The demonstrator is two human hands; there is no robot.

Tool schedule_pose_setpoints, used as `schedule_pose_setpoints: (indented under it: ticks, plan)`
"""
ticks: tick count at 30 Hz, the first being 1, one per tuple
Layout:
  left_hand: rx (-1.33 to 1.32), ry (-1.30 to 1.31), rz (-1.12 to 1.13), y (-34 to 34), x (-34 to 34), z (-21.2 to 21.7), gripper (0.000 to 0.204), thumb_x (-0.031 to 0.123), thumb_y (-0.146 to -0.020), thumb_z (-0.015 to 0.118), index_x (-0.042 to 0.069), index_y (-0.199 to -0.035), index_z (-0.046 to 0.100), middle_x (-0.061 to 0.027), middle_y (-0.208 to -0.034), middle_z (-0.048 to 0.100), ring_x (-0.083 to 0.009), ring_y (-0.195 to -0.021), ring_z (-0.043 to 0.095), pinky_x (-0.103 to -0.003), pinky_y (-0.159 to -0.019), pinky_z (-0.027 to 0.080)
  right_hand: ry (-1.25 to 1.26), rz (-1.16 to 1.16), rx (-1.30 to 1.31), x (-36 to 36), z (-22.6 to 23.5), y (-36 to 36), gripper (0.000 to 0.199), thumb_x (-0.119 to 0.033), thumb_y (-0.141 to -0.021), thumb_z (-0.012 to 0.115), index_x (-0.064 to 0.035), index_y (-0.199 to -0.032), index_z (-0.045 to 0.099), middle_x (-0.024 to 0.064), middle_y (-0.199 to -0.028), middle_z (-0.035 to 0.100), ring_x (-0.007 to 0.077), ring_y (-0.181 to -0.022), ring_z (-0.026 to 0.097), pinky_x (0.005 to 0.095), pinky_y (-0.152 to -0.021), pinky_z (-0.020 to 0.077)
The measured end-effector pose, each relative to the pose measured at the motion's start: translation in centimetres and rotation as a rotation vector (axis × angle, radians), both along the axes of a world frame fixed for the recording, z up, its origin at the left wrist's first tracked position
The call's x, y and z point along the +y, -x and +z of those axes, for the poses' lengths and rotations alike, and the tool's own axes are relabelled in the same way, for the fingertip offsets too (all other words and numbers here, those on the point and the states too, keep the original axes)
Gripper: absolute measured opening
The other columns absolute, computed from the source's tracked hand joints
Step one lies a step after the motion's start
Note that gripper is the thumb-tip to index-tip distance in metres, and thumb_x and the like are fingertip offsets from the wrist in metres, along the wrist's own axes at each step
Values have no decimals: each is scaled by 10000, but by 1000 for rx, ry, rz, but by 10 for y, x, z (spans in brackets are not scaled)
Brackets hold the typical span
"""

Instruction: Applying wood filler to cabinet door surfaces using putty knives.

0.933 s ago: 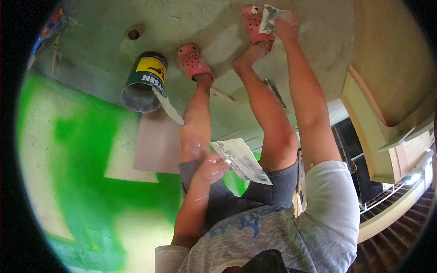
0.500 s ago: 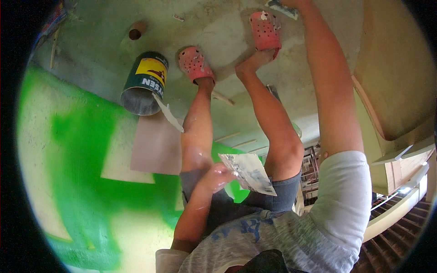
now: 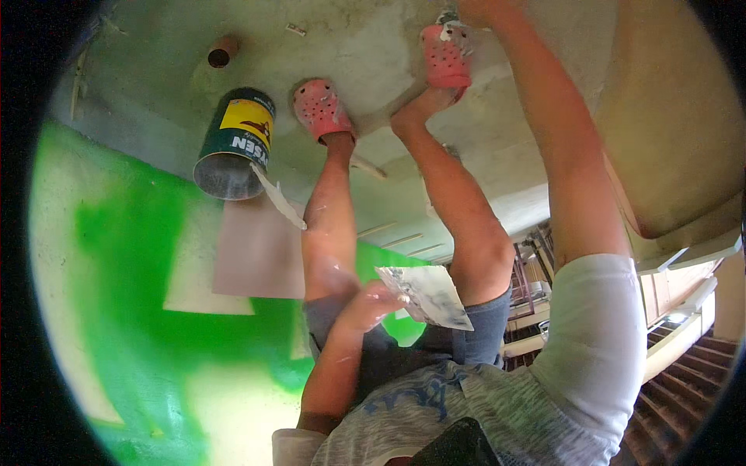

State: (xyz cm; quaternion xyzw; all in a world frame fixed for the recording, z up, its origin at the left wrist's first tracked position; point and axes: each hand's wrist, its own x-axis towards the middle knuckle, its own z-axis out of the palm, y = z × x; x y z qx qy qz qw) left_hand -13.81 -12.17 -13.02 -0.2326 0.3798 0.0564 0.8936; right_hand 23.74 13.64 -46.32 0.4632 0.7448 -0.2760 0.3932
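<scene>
My left hand [image 3: 374,305], spotted with white, is closed on the edge of a flat sheet [image 3: 429,297] smeared with white and grey putty, held in front of my shorts. My right arm stretches to the upper edge of the view. The right hand [image 3: 480,11] is partly cut off there, with its fingers bent round a scraper [image 3: 448,17] that carries white putty. The scraper is close to the toe of my right pink clog [image 3: 446,58], which has white smears on it; touching or apart, I cannot tell.
A dark green can [image 3: 241,140] with a yellow label stands left of my left clog [image 3: 320,107], a whitish strip [image 3: 278,197] at its rim. Beyond is a short pipe stub [image 3: 221,54]. A bright green painted wall [image 3: 132,256] and a pinkish-brown panel [image 3: 256,252] are left; stairs [image 3: 684,380] are lower right.
My right hand and the scraper have moved left, to the toe of the right clog. The view has shifted slightly. My left hand still holds the sheet in nearly the same place.
</scene>
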Motion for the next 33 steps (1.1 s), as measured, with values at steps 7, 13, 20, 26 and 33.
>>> schedule_pose_setpoints:
  ticks: [7,13,20,26,33]
  plan:
    - [30,27,-2,5,15,5,241,44,-797,541,-35,-1024,558,-65,-1004,583,-138,-911,527,-285,-820,395,-385,-262,140,-76,96,56,325,-173,-732,510,-139,-1054,548,85,-918,593,296,-846,550,420,-717,448]
    - [-27,26,4,5,11,3,256,39,-800,531,-40,-1044,541,-79,-1043,566,-155,-955,517,-300,-866,372,-346,-512,126,-121,105,79,395,-131,-691,555,-125,-1085,528,82,-1039,569,283,-930,528,396,-762,431]
    - [9,42,1,14,10,8,256,40,-802,530,-45,-1043,538,-85,-1031,571,-170,-953,524,-311,-860,380,-248,-2074,323,-114,91,62,414,-178,-710,611,14,-1064,515,154,-1101,533,232,-997,497,348,-821,390]
    - [1,0,31,10,-1,8,242,38,-807,530,-36,-1036,547,-81,-1008,580,-161,-925,533,-302,-834,399,-251,-1670,175,-142,6,14,320,-182,-722,594,25,-965,560,156,-1024,537,241,-932,502,366,-788,399]
    - [6,-50,28,15,-1,10,245,59,-816,540,-41,-1040,550,-82,-1013,581,-157,-931,527,-302,-840,401,-315,-719,-93,-158,-21,29,263,-156,-721,579,3,-931,563,151,-929,547,231,-830,529,360,-769,414]
